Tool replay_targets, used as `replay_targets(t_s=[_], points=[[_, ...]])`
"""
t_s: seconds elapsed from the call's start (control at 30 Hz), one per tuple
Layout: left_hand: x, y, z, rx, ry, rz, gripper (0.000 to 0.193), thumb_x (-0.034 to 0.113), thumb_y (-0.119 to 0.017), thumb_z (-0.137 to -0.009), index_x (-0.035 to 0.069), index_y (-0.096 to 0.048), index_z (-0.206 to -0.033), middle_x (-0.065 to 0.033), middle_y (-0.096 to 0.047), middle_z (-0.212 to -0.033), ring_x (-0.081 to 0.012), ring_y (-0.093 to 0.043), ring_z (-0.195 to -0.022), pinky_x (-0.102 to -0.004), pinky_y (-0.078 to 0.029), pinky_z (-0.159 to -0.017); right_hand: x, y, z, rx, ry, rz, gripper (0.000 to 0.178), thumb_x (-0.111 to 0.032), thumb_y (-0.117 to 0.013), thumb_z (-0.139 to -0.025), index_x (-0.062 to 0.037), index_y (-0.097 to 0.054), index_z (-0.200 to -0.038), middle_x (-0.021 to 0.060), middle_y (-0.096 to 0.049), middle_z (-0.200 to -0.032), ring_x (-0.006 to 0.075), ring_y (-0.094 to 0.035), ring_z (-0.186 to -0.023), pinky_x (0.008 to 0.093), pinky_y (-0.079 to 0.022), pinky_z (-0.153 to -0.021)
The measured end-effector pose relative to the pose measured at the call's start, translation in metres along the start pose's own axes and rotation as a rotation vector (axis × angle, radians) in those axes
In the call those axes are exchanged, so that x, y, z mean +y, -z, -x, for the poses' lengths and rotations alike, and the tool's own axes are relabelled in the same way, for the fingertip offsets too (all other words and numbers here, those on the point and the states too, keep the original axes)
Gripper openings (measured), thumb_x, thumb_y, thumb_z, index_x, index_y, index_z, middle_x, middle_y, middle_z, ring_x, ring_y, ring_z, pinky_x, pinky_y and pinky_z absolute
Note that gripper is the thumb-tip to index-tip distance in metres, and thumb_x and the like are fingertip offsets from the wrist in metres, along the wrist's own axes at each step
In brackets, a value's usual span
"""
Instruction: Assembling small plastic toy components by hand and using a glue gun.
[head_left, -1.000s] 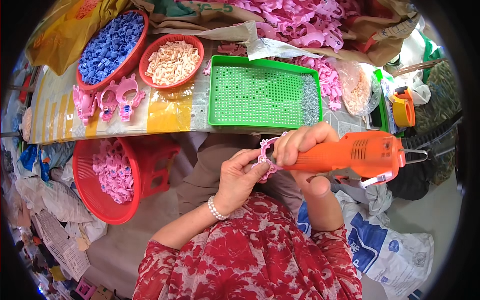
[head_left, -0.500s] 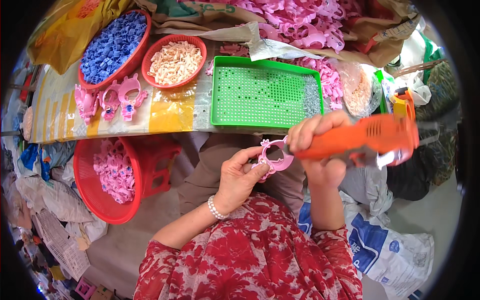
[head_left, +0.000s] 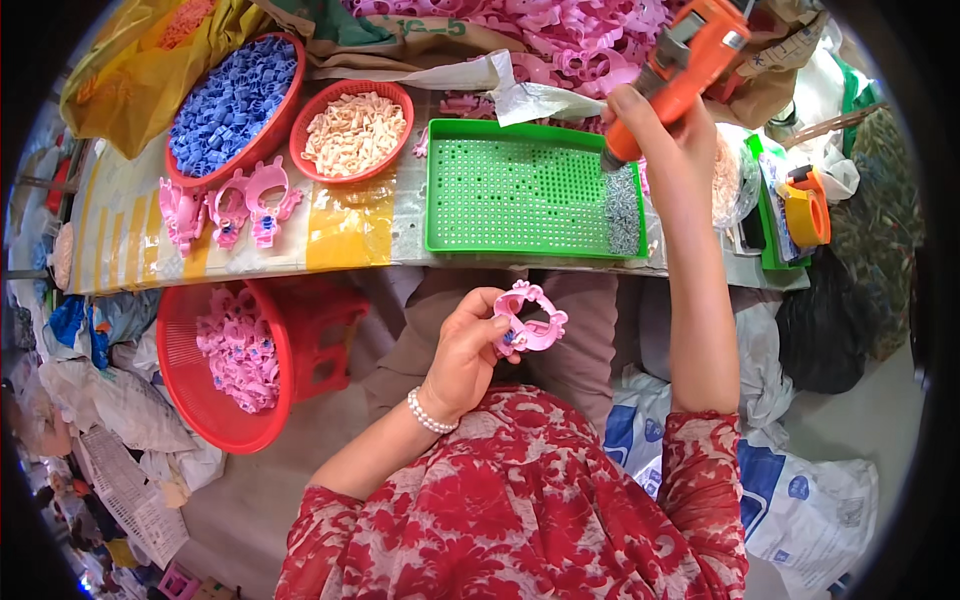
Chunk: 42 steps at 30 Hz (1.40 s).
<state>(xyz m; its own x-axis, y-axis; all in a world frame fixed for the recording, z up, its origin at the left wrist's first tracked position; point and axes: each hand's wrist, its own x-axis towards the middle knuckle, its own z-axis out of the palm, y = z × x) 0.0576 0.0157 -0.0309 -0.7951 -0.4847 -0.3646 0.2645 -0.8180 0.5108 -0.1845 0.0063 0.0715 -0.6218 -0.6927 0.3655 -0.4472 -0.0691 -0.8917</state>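
My left hand [head_left: 457, 358] pinches a pink plastic ring-shaped part [head_left: 546, 334] in front of my lap, with a small dark blue piece near my thumb. Over the table, my right hand [head_left: 675, 140] is wrapped round an orange power screwdriver [head_left: 692, 85]. Its nose points down at a heap of small silvery screws [head_left: 622, 212] in the right end of a perforated green tray [head_left: 540, 248]. Whether the tip touches the screws I cannot tell.
Left of the tray stand a red basket of blue pieces [head_left: 225, 105] and a smaller one of cream pieces [head_left: 352, 130]. Several pink parts [head_left: 268, 200] lie before them. Below, a red basket [head_left: 175, 345] holds pink parts. Orange-yellow tape [head_left: 805, 215] sits right.
My right hand has carried the screwdriver from the pink part up and away to the screws in the tray. The left hand still holds the part, now turned slightly and a little lower.
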Motion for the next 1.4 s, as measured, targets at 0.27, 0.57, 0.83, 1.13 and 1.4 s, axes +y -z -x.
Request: replay_targets(t_s=[0.27, 0.57, 0.83, 1.13, 1.4], points=[[0.000, 0.003, -0.001, -0.022, 0.057, -0.024, 0.017, 0.008, -0.047, -0.089, 0.005, -0.055, -0.104, -0.0039, -0.060, -0.082, -0.0112, -0.056, -0.066, -0.0238, -0.045, -0.055, 0.013, 0.008, -0.030, 0.060, 0.001, 0.151, 0.045, -0.032, -0.070, -0.081, 0.0031, -0.054, -0.104, 0.0106, -0.064, -0.089, 0.0150, -0.060, -0.083, 0.0274, -0.046, -0.079], [0.000, 0.010, -0.004, 0.027, 0.073, 0.169, 0.023, 0.022, -0.038, -0.096, 0.005, -0.052, -0.101, -0.0058, -0.052, -0.080, -0.0165, -0.051, -0.057, -0.0274, -0.039, -0.049, 0.015, 0.005, 0.045, 0.237, 0.175, 0.209, 0.026, -0.005, -0.061, -0.083, 0.0009, -0.054, -0.108, 0.0058, -0.060, -0.100, 0.0127, -0.056, -0.091, 0.0270, -0.044, -0.083], [-0.006, 0.008, -0.012, 0.060, 0.128, 0.121, 0.026, 0.025, -0.036, -0.097, 0.005, -0.051, -0.103, -0.0055, -0.053, -0.075, -0.0137, -0.049, -0.054, -0.0239, -0.036, -0.044, 0.000, -0.009, 0.133, -0.594, -0.200, -0.032, 0.019, -0.004, -0.066, -0.074, 0.0000, -0.064, -0.093, 0.0056, -0.062, -0.079, 0.0106, -0.059, -0.067, 0.0228, -0.045, -0.059], [-0.005, 0.000, -0.006, 0.150, 0.106, 0.018, 0.026, 0.023, -0.035, -0.096, 0.004, -0.052, -0.101, -0.0059, -0.057, -0.077, -0.0115, -0.049, -0.052, -0.0225, -0.035, -0.042, 0.011, -0.019, 0.146, -0.568, -0.084, -0.073, 0.014, -0.003, -0.063, -0.076, -0.0007, -0.060, -0.090, 0.0088, -0.059, -0.074, 0.0189, -0.061, -0.064, 0.0285, -0.047, -0.057], [-0.007, 0.004, -0.005, 0.093, 0.090, -0.014, 0.026, 0.021, -0.034, -0.095, 0.003, -0.053, -0.101, -0.0064, -0.057, -0.077, -0.0111, -0.047, -0.048, -0.0221, -0.033, -0.039, 0.019, -0.017, 0.152, -0.552, 0.014, -0.044, 0.012, -0.003, -0.063, -0.074, -0.0015, -0.059, -0.085, 0.0087, -0.058, -0.071, 0.0213, -0.060, -0.063, 0.0310, -0.047, -0.057]])
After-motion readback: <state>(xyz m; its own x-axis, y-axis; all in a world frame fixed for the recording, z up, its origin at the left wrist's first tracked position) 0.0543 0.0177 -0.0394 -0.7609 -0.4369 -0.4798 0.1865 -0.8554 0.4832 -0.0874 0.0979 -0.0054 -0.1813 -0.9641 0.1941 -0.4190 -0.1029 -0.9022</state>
